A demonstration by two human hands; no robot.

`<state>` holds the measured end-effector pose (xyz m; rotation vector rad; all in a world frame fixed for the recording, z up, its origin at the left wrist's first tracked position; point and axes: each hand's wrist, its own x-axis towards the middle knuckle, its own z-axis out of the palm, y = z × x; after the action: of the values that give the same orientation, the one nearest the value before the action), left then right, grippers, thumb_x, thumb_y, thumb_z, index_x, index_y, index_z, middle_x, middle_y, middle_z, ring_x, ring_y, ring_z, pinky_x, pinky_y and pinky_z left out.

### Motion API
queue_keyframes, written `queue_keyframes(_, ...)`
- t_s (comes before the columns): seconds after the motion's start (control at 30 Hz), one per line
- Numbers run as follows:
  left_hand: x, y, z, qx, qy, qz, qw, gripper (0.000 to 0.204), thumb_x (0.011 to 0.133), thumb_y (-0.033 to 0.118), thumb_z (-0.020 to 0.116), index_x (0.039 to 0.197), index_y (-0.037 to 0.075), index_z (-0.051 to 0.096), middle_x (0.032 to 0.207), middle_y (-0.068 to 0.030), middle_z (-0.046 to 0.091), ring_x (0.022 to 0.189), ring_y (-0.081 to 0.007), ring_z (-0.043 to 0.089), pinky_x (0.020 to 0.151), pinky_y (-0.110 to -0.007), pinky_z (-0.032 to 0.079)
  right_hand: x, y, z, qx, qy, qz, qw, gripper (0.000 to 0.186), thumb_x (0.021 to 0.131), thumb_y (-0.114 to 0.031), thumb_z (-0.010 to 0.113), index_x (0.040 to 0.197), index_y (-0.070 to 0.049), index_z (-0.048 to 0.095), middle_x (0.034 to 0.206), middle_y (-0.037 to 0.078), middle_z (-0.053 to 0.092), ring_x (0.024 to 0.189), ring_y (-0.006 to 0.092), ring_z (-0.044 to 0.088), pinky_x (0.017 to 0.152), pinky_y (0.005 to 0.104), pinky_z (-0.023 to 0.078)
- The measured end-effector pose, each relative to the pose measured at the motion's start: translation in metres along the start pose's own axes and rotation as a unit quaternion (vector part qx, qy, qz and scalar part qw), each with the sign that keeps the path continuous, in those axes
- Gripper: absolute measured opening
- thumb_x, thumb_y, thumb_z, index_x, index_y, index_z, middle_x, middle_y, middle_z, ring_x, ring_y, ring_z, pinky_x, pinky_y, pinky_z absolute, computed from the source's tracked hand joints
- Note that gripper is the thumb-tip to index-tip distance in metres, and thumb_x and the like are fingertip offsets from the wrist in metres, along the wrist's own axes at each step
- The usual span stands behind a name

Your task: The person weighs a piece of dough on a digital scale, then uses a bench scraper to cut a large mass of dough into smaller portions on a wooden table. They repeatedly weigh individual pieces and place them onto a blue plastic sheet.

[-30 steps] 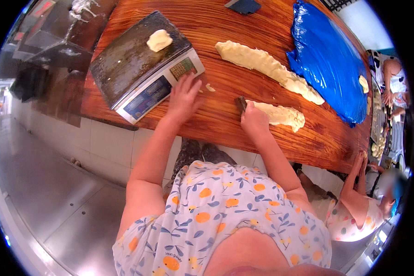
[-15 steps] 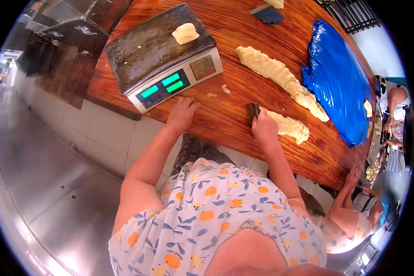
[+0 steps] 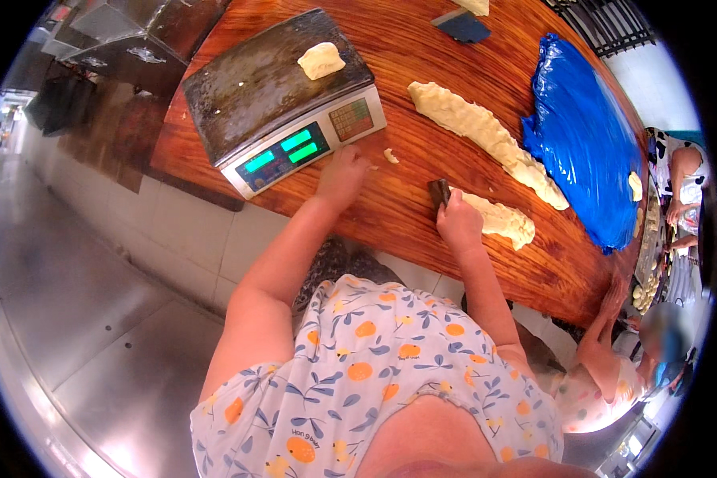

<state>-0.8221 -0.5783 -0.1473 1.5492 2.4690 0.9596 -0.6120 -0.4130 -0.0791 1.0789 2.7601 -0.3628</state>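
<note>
My right hand (image 3: 460,222) is closed round a dark dough cutter (image 3: 438,193), held at the left end of a short strip of pale dough (image 3: 502,221). My left hand (image 3: 344,177) is at the front of an electronic scale (image 3: 251,182), its fingers pinched on a small dough scrap at the tabletop. Just right of those fingertips lies another dough scrap (image 3: 391,156). One lump of dough (image 3: 321,61) rests on the scale's dark, stained plate. Beyond my right hand stretches a long dough strip (image 3: 486,143), running slantwise over the wood.
A blue plastic sheet (image 3: 585,151) covers the right part of the wooden table (image 3: 295,209), with a dough bit (image 3: 636,186) on it. At the far side lies a dark blue flat scraper (image 3: 464,27) beside more dough. Other people (image 3: 605,374) are at the right.
My left hand has moved right and away from me, from the table edge to the small dough scrap, and its fingers have closed there. My right hand and the cutter have hardly moved.
</note>
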Motion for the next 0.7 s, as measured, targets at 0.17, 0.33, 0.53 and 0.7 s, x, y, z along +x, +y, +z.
queue_keyframes(0.17, 0.027, -0.009, -0.011, -0.081, 0.006, -0.041, 0.996, 0.013, 0.083, 0.015, 0.069, 0.091, 0.004, 0.066, 0.090, -0.0133, 0.064, 0.085, -0.0305, 0.063, 0.074, -0.041, 0.051, 0.001, 0.001, -0.001, 0.008, 0.003, -0.001, 1.000, 0.027, 0.089, -0.023, 0.060, 0.100, -0.003, 0.047, 0.074, 0.022, 0.066, 0.073, 0.0419, 0.065, 0.064, 0.0516, 0.051)
queue_keyframes(0.33, 0.110, -0.002, -0.100, -0.144, 0.240, -0.103, 0.955, 0.013, 0.082, 0.016, 0.073, 0.088, 0.006, 0.068, 0.085, -0.0129, 0.066, 0.081, -0.0288, 0.065, 0.073, -0.039, 0.053, -0.001, 0.008, 0.006, 0.019, 0.008, -0.001, 1.000, 0.028, 0.090, -0.023, 0.060, 0.102, -0.003, 0.047, 0.073, 0.022, 0.065, 0.073, 0.0420, 0.065, 0.064, 0.0516, 0.051)
queue_keyframes(0.53, 0.150, -0.074, -0.115, 0.109, 0.231, -0.042, 0.966, 0.017, 0.083, 0.019, 0.071, 0.096, 0.008, 0.071, 0.098, -0.0102, 0.066, 0.092, -0.0287, 0.062, 0.082, -0.040, 0.050, 0.001, 0.003, -0.001, 0.019, -0.006, 0.001, 1.000, 0.029, 0.089, -0.024, 0.061, 0.103, -0.002, 0.047, 0.073, 0.022, 0.065, 0.071, 0.0419, 0.065, 0.063, 0.0514, 0.051)
queue_keyframes(0.7, 0.123, -0.012, -0.100, 0.182, 0.296, 0.058, 0.936, 0.029, 0.084, 0.013, 0.066, 0.113, 0.015, 0.066, 0.119, -0.0148, 0.059, 0.101, -0.0373, 0.058, 0.085, -0.048, 0.046, 0.002, 0.011, 0.004, 0.031, 0.015, 0.002, 0.999, 0.029, 0.088, -0.023, 0.061, 0.104, -0.002, 0.049, 0.072, 0.022, 0.065, 0.070, 0.0420, 0.065, 0.063, 0.0515, 0.052)
